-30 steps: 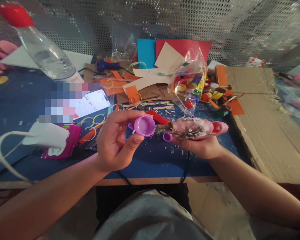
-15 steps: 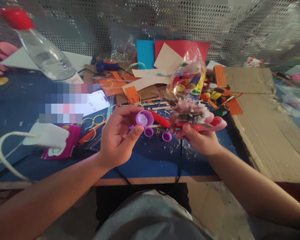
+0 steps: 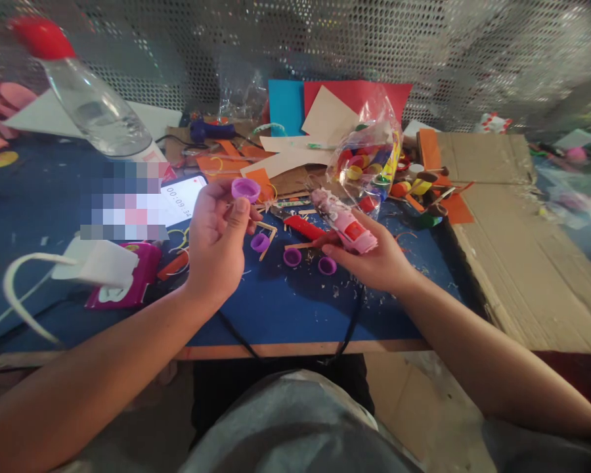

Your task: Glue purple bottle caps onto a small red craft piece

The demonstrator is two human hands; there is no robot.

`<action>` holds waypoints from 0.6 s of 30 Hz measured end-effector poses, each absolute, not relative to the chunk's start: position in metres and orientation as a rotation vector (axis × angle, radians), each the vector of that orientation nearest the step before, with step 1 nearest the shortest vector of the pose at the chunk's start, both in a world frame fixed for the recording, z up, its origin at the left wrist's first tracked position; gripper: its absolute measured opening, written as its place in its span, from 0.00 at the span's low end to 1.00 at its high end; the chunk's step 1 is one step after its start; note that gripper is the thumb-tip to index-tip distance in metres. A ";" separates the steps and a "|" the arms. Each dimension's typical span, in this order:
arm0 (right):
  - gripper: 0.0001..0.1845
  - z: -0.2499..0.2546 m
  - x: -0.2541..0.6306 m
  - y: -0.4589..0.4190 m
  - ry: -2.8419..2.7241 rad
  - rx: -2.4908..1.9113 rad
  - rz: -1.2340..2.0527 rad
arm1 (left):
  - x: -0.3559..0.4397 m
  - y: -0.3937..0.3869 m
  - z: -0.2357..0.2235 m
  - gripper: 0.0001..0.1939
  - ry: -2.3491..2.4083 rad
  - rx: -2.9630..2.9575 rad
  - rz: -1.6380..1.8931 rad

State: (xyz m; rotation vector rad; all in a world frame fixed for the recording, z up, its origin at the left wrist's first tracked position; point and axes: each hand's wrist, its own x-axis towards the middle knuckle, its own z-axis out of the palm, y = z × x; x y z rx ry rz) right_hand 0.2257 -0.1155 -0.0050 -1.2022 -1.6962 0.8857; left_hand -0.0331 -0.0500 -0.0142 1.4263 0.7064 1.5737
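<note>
My left hand (image 3: 217, 243) is raised above the blue table (image 3: 285, 309) and pinches a purple bottle cap (image 3: 245, 188) between thumb and fingertips. My right hand (image 3: 374, 259) grips a pink glue gun (image 3: 342, 220) crusted with dried glue, its nozzle pointing up and to the left. Three more purple caps (image 3: 292, 256) lie on the table between my hands. A black cord (image 3: 347, 328) hangs from the gun over the table's front edge.
A clear bottle with a red cap (image 3: 93, 108) lies at the back left, next to a phone (image 3: 180, 197). A plastic bag of coloured caps (image 3: 367, 161), paper sheets, wooden sticks and cardboard (image 3: 522, 223) fill the back and right. A white charger (image 3: 96, 263) sits at the left.
My left hand has lifted the purple cap up and away from the glue gun. My right hand has turned the gun so that its nozzle points upward, and moved back.
</note>
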 end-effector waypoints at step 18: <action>0.24 0.007 0.247 -0.109 -2.036 -1.211 0.827 | -0.035 -0.052 -0.012 0.20 0.732 1.433 1.514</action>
